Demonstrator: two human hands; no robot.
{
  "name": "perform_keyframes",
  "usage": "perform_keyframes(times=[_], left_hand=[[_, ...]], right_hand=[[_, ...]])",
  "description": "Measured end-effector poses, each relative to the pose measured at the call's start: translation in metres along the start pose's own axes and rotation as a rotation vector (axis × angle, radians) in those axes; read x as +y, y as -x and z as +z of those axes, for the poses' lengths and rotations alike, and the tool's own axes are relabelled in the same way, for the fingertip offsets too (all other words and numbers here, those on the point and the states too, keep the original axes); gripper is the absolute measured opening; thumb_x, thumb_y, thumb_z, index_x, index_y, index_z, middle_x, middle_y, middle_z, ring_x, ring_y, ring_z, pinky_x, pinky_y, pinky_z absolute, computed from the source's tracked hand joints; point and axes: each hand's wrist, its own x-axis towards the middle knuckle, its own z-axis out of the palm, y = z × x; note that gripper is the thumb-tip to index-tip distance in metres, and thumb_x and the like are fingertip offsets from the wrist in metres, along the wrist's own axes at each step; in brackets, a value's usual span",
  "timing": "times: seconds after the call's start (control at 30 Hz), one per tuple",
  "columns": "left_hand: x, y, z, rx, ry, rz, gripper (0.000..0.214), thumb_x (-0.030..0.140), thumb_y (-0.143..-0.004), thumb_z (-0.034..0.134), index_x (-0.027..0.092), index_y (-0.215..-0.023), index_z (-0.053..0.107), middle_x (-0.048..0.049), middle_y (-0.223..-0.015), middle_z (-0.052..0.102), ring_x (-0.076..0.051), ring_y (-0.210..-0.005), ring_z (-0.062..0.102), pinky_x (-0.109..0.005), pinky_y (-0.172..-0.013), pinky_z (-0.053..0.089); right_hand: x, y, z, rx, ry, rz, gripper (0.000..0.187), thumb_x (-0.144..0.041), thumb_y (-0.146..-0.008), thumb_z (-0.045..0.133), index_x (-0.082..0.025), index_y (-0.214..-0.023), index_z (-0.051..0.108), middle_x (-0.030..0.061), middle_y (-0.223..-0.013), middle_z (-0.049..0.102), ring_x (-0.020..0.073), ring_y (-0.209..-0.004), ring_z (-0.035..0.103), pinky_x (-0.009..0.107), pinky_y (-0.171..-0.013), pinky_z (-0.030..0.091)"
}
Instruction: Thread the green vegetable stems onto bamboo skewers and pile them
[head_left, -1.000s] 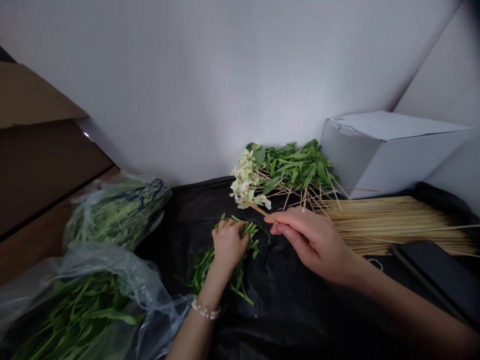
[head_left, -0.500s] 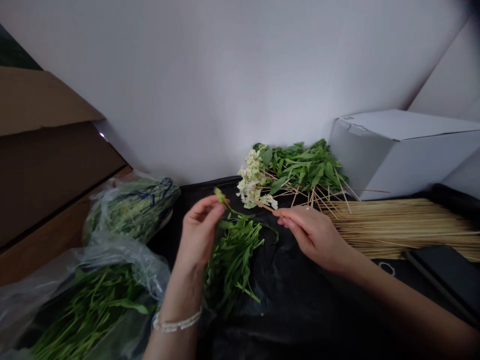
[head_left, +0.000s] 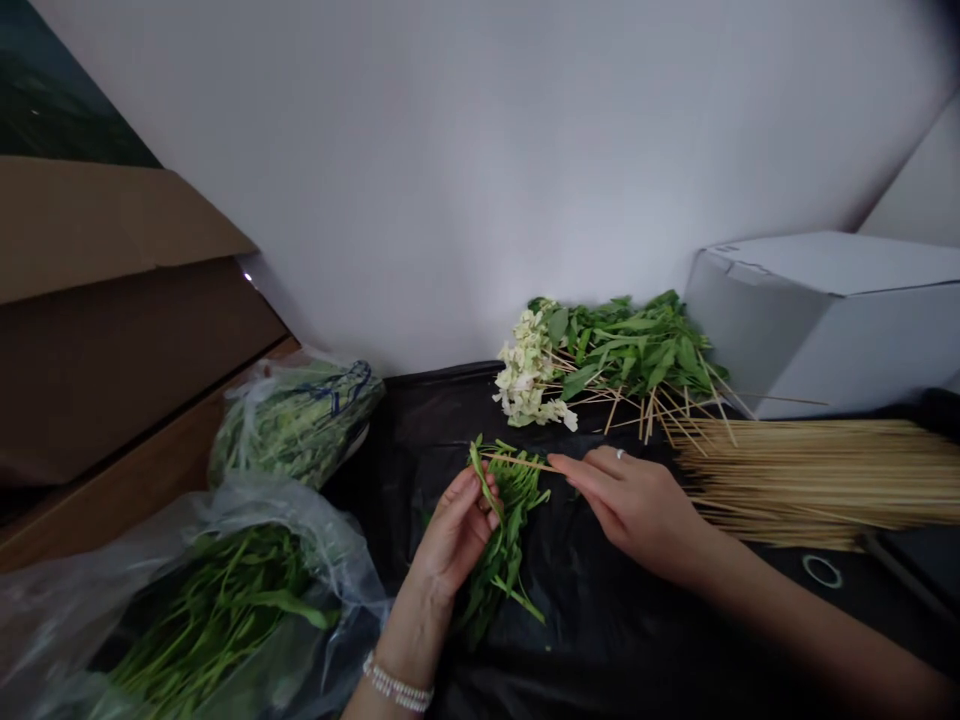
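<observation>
Above black plastic (head_left: 622, 650), leafy stems (head_left: 510, 530), thin skewer (head_left: 521, 462)

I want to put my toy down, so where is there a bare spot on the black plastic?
Bare black plastic shows below the right hand, to the right of the loose greens. A smaller strip lies between the left hand and the bag of greens. It is crowded at the back, where the leafy skewers sit by the white box.
</observation>
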Motion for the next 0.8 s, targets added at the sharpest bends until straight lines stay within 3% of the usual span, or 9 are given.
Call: perform_keyframes(times=[0.2, 0.57, 0.8], left_hand=[[0.002, 0.007, -0.007, -0.023, 0.057, 0.007, 0.030, 0.019, -0.070, 0.083, 0.016, -0.097, 0.071, -0.0006, -0.080, 0.070, -0.009, -0.070, 0.065, -0.021, -0.067, 0.055], [0.004, 0.010, -0.007, 0.005, -0.009, 0.032, 0.027, 0.019, -0.070, 0.083, 0.015, -0.095, 0.072, -0.0013, -0.079, 0.070, -0.009, -0.069, 0.064, -0.019, -0.064, 0.053], [0.005, 0.013, -0.005, 0.048, -0.053, 0.046, 0.032, 0.018, -0.062, 0.088, 0.016, -0.090, 0.073, -0.0015, -0.076, 0.072, -0.012, -0.070, 0.067, -0.021, -0.064, 0.053]], right_hand=[[-0.006, 0.004, 0.007, -0.019, 0.036, -0.074, 0.037, -0.011, -0.093, 0.042, -0.015, -0.121, 0.065, 0.0060, -0.081, 0.066, 0.0177, -0.074, 0.061, 0.029, -0.064, 0.049], [-0.008, 0.005, 0.009, -0.003, 0.028, -0.083, 0.037, -0.010, -0.091, 0.044, -0.015, -0.119, 0.067, 0.0062, -0.079, 0.066, 0.0167, -0.075, 0.061, 0.028, -0.068, 0.049], [-0.011, 0.005, 0.007, 0.027, 0.026, -0.122, 0.036, -0.009, -0.092, 0.044, -0.014, -0.119, 0.067, 0.0058, -0.077, 0.065, 0.0164, -0.074, 0.060, 0.028, -0.067, 0.049]])
